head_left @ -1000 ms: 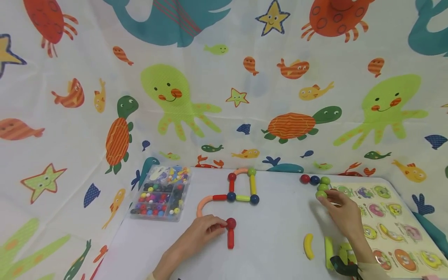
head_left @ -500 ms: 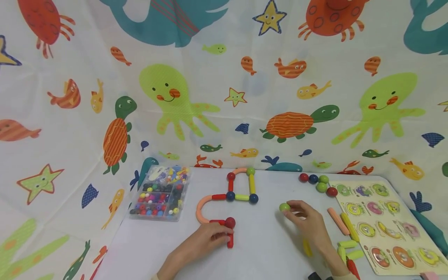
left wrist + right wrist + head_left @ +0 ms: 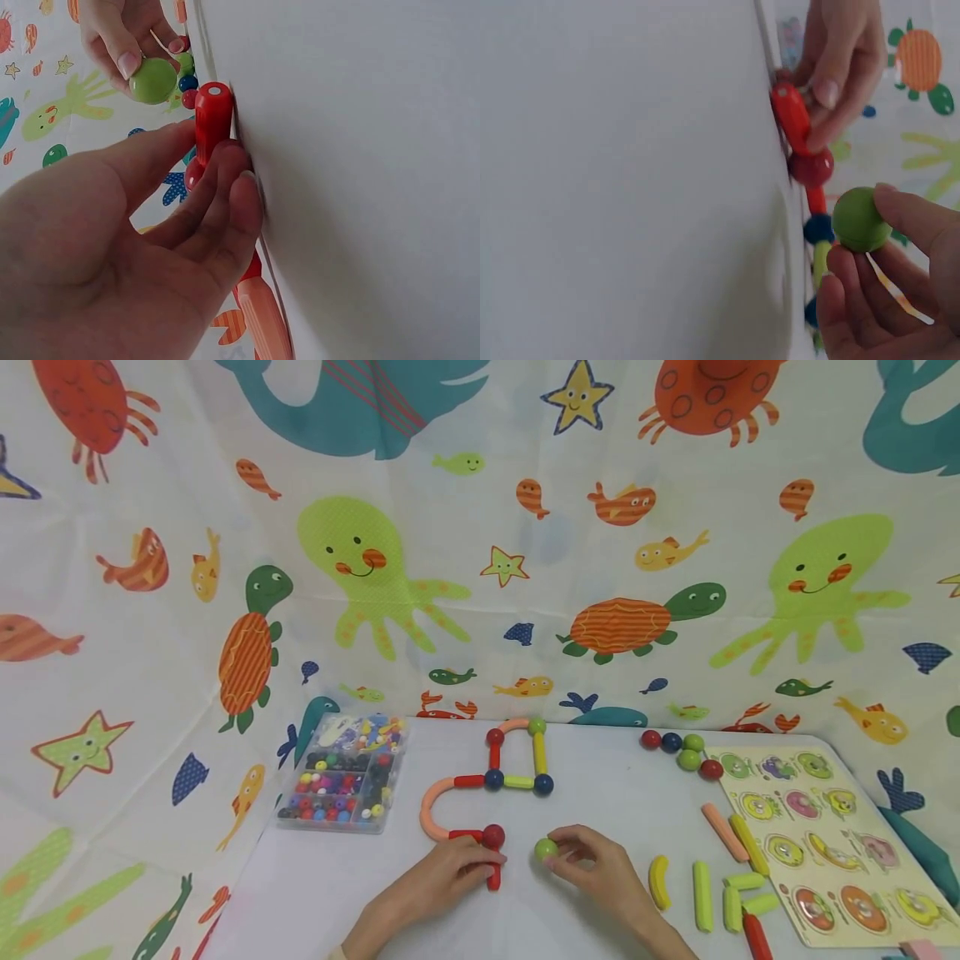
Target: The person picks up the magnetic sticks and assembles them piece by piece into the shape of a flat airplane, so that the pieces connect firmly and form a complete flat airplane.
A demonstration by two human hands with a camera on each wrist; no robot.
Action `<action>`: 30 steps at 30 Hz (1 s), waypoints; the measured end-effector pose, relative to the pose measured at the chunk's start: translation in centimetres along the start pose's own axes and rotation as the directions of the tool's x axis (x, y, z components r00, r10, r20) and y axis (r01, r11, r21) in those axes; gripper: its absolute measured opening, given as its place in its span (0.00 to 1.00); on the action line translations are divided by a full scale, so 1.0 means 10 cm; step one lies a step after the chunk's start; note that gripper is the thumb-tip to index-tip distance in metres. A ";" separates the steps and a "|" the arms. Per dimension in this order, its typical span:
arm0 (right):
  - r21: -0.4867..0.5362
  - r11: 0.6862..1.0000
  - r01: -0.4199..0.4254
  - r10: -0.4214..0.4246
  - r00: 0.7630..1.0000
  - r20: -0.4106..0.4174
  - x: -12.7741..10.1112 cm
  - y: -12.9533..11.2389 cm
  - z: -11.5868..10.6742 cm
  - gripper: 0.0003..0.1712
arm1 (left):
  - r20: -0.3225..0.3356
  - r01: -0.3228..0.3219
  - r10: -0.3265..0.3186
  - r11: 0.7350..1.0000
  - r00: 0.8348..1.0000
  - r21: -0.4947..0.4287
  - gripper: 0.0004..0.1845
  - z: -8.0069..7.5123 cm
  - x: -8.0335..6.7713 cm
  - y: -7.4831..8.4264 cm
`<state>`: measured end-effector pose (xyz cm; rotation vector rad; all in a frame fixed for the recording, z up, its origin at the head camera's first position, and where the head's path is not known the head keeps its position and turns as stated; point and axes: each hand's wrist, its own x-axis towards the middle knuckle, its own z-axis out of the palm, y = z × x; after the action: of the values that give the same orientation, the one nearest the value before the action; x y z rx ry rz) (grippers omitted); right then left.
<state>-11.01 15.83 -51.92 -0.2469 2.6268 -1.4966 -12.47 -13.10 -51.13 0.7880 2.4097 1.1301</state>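
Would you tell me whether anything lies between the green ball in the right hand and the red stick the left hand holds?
Nothing visible does: only bare table separates the green ball from the red stick.

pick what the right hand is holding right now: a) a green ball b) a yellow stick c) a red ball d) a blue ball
a: the right hand pinches a green ball in its fingertips just beside the red stick that the left hand grips; the right wrist view shows the same green ball between thumb and fingers.
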 end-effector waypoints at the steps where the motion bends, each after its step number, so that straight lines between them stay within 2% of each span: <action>1: 0.004 1.000 0.010 -0.010 1.000 0.023 -0.02 -0.01 0.03 0.20 | -0.003 0.002 -0.002 1.000 1.000 0.004 0.15 0.00 0.00 0.00; 7: 0.072 0.997 0.022 -0.034 0.985 0.169 -0.11 -0.09 0.20 0.19 | -0.020 -0.003 0.003 1.000 1.000 0.021 0.14 -0.01 0.01 0.02; 14: 0.122 0.992 -0.042 0.008 0.964 0.267 -0.16 -0.17 0.38 0.20 | -0.035 -0.007 0.008 1.000 0.999 0.026 0.14 -0.02 0.01 0.05; 23: 0.075 0.996 -0.037 0.014 0.957 0.291 -0.16 -0.19 0.46 0.20 | -0.041 -0.005 0.007 0.999 0.999 0.032 0.14 -0.03 0.01 0.06; 30: 0.079 0.997 0.002 -0.026 0.954 0.297 -0.15 -0.21 0.48 0.20 | -0.043 -0.016 0.017 0.999 0.999 0.038 0.14 -0.02 0.00 0.05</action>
<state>-8.47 11.01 -52.56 -0.4472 2.3306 -1.4339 -12.42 -12.96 -50.56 0.8045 2.4709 1.1223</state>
